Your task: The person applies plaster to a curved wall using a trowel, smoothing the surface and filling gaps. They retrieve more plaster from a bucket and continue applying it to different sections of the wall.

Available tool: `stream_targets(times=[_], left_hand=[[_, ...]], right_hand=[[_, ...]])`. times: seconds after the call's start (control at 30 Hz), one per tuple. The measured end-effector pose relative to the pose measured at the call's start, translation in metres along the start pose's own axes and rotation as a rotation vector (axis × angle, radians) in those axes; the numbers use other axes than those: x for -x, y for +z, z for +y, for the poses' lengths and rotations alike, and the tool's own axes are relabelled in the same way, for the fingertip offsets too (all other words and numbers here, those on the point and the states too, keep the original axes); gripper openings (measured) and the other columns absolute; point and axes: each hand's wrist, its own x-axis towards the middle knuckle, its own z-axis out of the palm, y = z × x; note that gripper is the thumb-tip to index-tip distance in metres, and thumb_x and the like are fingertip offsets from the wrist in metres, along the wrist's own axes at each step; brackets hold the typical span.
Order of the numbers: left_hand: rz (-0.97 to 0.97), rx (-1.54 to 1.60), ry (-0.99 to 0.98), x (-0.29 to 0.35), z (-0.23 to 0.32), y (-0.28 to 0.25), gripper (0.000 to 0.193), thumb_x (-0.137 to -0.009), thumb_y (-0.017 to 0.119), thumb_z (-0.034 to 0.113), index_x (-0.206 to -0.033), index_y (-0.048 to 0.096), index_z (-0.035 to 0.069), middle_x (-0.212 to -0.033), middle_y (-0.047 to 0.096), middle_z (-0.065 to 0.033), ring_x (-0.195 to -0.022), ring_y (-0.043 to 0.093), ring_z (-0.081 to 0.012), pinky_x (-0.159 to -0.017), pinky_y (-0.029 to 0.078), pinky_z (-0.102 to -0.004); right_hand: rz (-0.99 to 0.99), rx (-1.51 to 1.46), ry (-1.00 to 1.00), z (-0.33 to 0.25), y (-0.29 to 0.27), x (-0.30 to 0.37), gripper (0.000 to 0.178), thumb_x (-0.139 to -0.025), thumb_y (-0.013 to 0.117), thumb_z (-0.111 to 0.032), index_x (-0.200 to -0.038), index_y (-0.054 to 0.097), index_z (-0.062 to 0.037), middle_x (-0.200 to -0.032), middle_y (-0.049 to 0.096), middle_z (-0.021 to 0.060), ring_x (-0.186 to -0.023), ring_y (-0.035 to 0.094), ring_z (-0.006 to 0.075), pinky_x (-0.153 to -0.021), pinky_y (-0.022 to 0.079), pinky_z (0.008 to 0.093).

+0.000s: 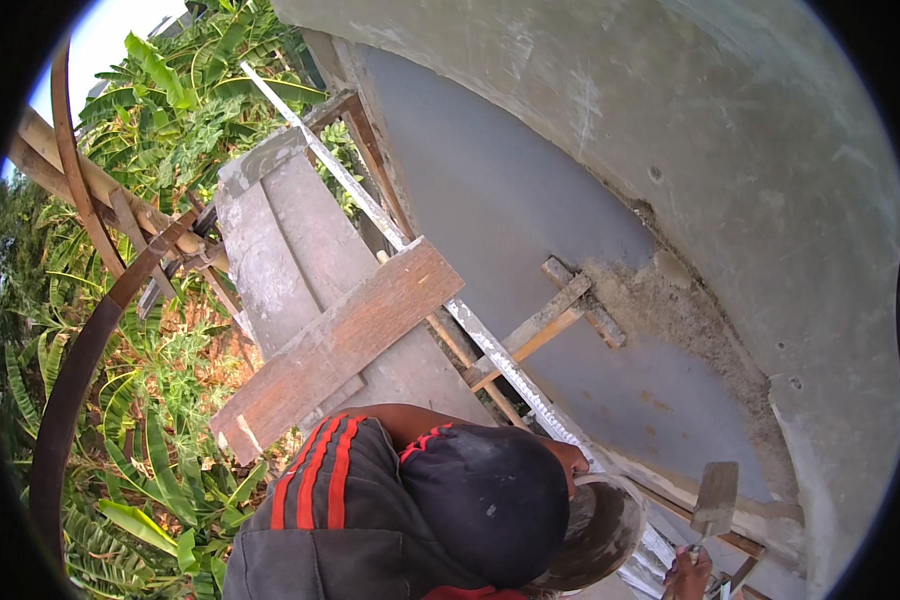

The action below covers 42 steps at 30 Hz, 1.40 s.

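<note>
At the lower right edge, my right hand [686, 575] is closed round the handle of a trowel [716, 498]. Its flat rectangular blade points up, with dull grey residue on it. Just left of it is a round, mortar-smeared bucket [610, 528], partly hidden behind a co-worker's dark cap [495, 505]. That person's hand [570, 456] is at the bucket's upper rim. The co-worker leans over in a grey shirt with red stripes [320, 475]. My left hand does not appear.
A wide wooden plank [340, 345] lies across grey scaffold boards [315, 235]. A long white-splattered bar [370, 205] runs diagonally alongside. Timber bracing [540, 330] presses on the smooth grey wall [490, 190], near rough mortar [660, 300]. Banana plants [160, 430] grow below, left.
</note>
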Motion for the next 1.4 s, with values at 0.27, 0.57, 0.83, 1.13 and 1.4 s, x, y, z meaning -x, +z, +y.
stream_targets(times=[0.27, 0.57, 0.83, 1.13, 1.4], left_hand=[[-0.026, 0.097, 0.016, 0.004, -0.007, -0.001, 0.047, -0.084, 0.082, 0.02, -0.124, 0.071, -0.001, -0.109, 0.077, -0.0134, -0.102, 0.073, -0.0223, -0.087, 0.056, -0.0407], [-0.047, 0.169, -0.052, 0.008, 0.005, 0.001, 0.049, -0.087, 0.074, 0.009, -0.135, 0.066, -0.002, -0.119, 0.077, -0.0149, -0.104, 0.078, -0.024, -0.086, 0.065, -0.038], [-0.051, 0.208, -0.044, 0.027, 0.019, -0.005, 0.047, -0.088, 0.072, 0.006, -0.134, 0.066, -0.003, -0.122, 0.073, -0.0154, -0.105, 0.077, -0.0247, -0.08, 0.068, -0.0385], [0.179, 0.497, -0.02, 0.092, 0.02, -0.021, 0.037, -0.094, 0.072, 0.007, -0.13, 0.064, -0.001, -0.113, 0.075, -0.0094, -0.101, 0.077, -0.0185, -0.073, 0.068, -0.0336], [0.691, 0.705, 0.104, 0.203, 0.028, -0.007, 0.031, -0.095, 0.075, 0.007, -0.125, 0.069, 0.002, -0.108, 0.078, -0.0078, -0.091, 0.078, -0.0191, -0.076, 0.07, -0.0369]], right_hand=[[0.0, -0.007, 0.039, -0.011, 0.004, 0.004, 0.012, -0.108, 0.066, -0.017, -0.11, 0.063, -0.0066, -0.077, 0.06, -0.0008, -0.061, 0.054, 0.0091, -0.052, 0.044, 0.0248], [0.034, -0.107, 0.062, -0.001, -0.001, 0.005, 0.01, -0.106, 0.067, -0.012, -0.111, 0.063, -0.005, -0.078, 0.06, 0.0006, -0.061, 0.055, 0.0097, -0.051, 0.044, 0.0246], [0.104, -0.043, -0.006, -0.01, -0.004, 0.004, 0.014, -0.106, 0.069, -0.016, -0.114, 0.063, -0.0059, -0.076, 0.061, -0.0001, -0.061, 0.055, 0.0093, -0.051, 0.043, 0.0249], [0.038, 0.065, -0.266, -0.053, -0.007, -0.014, 0.02, -0.095, 0.076, -0.001, -0.111, 0.065, -0.0053, -0.084, 0.064, -0.0024, -0.069, 0.055, 0.0046, -0.058, 0.046, 0.0234], [-0.358, 0.074, -0.494, -0.13, 0.039, -0.066, 0.031, -0.085, 0.082, -0.002, -0.096, 0.053, -0.0068, -0.075, 0.056, -0.0004, -0.056, 0.056, 0.0075, -0.05, 0.044, 0.0251]])
